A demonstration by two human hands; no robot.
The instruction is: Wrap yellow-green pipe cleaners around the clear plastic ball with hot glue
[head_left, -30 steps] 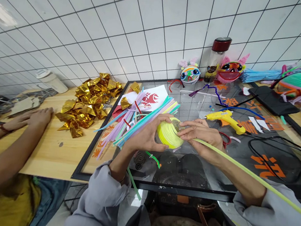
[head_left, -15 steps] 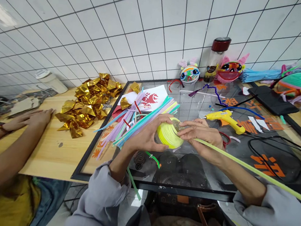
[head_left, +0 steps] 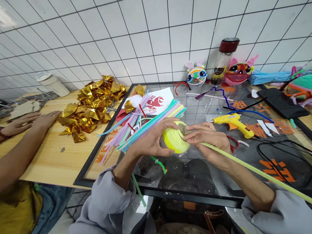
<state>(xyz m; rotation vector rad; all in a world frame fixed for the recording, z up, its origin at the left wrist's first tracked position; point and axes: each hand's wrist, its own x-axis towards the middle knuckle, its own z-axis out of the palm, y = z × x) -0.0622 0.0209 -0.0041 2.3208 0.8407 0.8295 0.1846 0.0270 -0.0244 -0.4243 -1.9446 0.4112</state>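
Observation:
A round form wrapped in coils of yellow pipe cleaner [head_left: 176, 139] sits between my hands above the dark-framed glass panel. My left hand [head_left: 155, 135] curls around its left side, thumb below and fingers over the top. At its right side, my right hand [head_left: 208, 138] pinches the yellow strand [head_left: 241, 163] where it meets the coils. The strand's loose length runs off past my right forearm. Part of the form's top shows bare, without yellow. To the left of it lies a bundle of pastel pipe cleaners [head_left: 149, 125]. A yellow glue gun [head_left: 234, 123] rests beyond my right hand.
Crumpled gold foil pieces [head_left: 89, 105] lie on the wooden table [head_left: 63, 162], near another person's hands [head_left: 35, 122]. Two decorated animal faces and a glass bottle [head_left: 220, 66] stand by the tiled wall. A black cord [head_left: 279, 146] loops at right beside a dark pouch [head_left: 283, 103].
My hands and the yellow-wrapped form stay almost in place. The other person's hands at the left have shifted slightly, one reaching a little further right.

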